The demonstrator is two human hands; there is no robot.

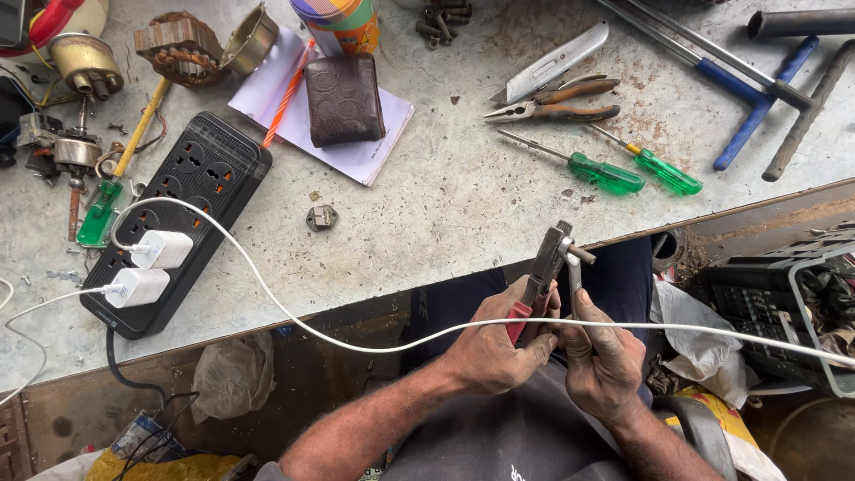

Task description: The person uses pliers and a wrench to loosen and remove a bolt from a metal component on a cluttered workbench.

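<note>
Red-handled pliers (543,272) sit in the left hand (490,347), fingers wrapped shut around the grips; the pliers' nose clamps a short metal pin (581,254) just above both hands. Right hand (601,356) pinches a thin metal piece (574,281) upright beside the pliers, thumb and forefinger pressed on it. Judged step: gripping and working the small part over the lap, at the table (463,205) edge; a next move would call for a steady squeeze and close alignment. White cable (356,343) crosses just over both hands. Containers: a grey crate (815,294) well right of the right hand holds dark parts, hard to tell apart; a striped cup (343,22) far above the left hand, contents hidden.
</note>
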